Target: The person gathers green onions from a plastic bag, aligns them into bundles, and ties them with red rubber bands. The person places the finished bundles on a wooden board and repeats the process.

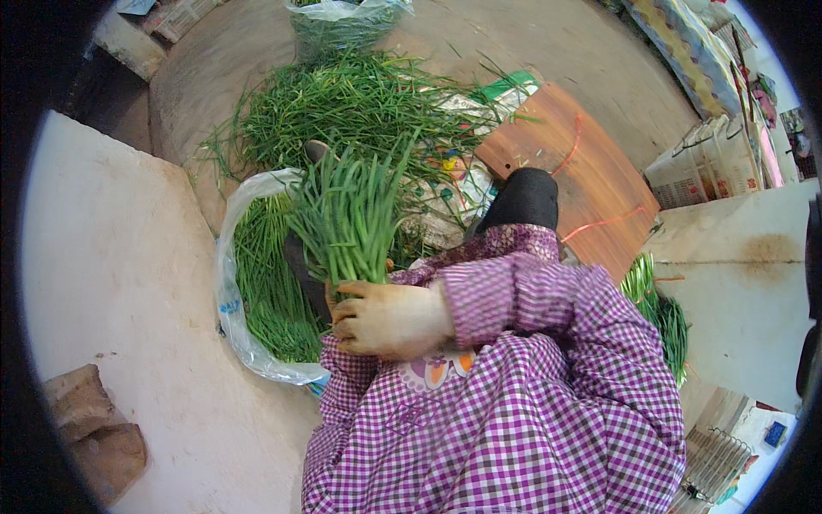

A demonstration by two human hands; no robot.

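A bunch of green garlic chives (pixel 350 218) stands up before my lap, its leaf ends pointing away from me. My right hand (pixel 392 321), in a pale, soiled glove, is closed around the base of the bunch and slightly blurred. Only a sliver of my left hand (pixel 331 297) shows behind the right; its fingers are hidden. To the left of the bunch, a clear plastic bag (pixel 226 283) with a rolled rim holds many long chives (pixel 273 283). Beyond my hands, a loose heap of chives (pixel 359 103) lies partly on a printed sack (pixel 475 183).
A wood-grain board (pixel 578 167) with orange-red ties lies by my right knee. Tied chives (pixel 668 327) are at my right side. Another plastic bag (pixel 347 26) of greens stands beyond the heap. Pale low walls (pixel 115 257) flank me, with brown cloth (pixel 96 437) on the left one.
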